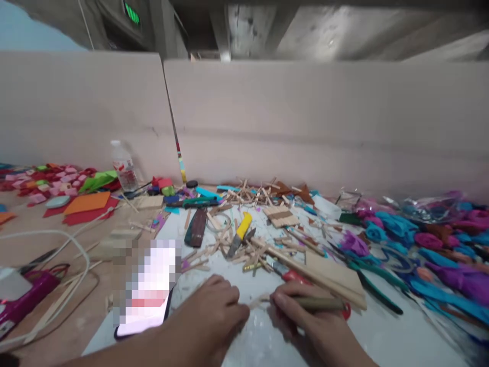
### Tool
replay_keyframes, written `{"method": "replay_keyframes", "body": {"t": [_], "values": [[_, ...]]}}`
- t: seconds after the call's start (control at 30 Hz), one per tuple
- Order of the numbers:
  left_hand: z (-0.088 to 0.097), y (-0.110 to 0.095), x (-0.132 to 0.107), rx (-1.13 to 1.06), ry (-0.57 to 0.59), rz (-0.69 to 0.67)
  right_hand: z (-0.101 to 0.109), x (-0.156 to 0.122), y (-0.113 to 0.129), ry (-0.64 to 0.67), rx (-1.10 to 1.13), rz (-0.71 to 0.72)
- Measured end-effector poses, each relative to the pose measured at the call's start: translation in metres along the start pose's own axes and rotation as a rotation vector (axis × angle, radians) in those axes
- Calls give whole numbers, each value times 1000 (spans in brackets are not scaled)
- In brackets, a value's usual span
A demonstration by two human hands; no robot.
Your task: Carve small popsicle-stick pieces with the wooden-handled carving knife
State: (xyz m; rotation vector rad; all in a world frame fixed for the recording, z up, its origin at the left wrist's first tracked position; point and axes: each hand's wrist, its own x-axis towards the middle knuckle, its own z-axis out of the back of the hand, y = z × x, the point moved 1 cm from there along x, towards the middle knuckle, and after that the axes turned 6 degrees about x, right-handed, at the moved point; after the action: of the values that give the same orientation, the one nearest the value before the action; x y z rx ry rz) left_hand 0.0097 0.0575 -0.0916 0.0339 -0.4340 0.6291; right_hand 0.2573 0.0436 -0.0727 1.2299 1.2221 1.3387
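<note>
My right hand (301,313) is closed around a slim tool with an olive-green handle (323,304); its tip is hidden by my fingers. Close by on the left, my left hand (217,313) is curled with its fingertips pressed down at the white work surface. What it pinches, if anything, is too small to make out. A pale sliver of wood (261,298) lies in the gap between both hands. Just beyond them are a yellow-handled utility knife (240,234), a pile of wooden sticks (260,250) and a red-handled tool (296,278).
A lit phone (148,290) lies left of my left arm. Pliers with green handles (378,285) and crumpled coloured paper (451,255) are at right. A water bottle (124,165) stands by the back panel (305,117). A magenta glue gun (30,300) is far left.
</note>
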Motion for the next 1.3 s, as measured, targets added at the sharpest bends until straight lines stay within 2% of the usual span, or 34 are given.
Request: {"method": "replay_keyframes", "body": {"t": [0.13,0.23,0.5,0.77,0.87,1.0,1.13,1.3], "values": [[32,-1,0,-136,17,56,4,3,2,22,-7,-125],[44,6,-2,-184,30,44,7,3,10,48,-53,-146],[33,1,-4,-268,105,22,8,8,15,93,-204,-118],[44,-15,4,-364,201,49,8,13,23,73,-323,-72],[45,-18,6,-428,196,87,8,13,25,87,-301,-110],[38,-21,1,-442,144,87,8,11,26,77,-252,-156],[31,-26,-3,-444,111,70,9,10,24,63,-259,-118],[33,-26,-2,-420,114,70,10,10,23,86,-289,-74]]}}
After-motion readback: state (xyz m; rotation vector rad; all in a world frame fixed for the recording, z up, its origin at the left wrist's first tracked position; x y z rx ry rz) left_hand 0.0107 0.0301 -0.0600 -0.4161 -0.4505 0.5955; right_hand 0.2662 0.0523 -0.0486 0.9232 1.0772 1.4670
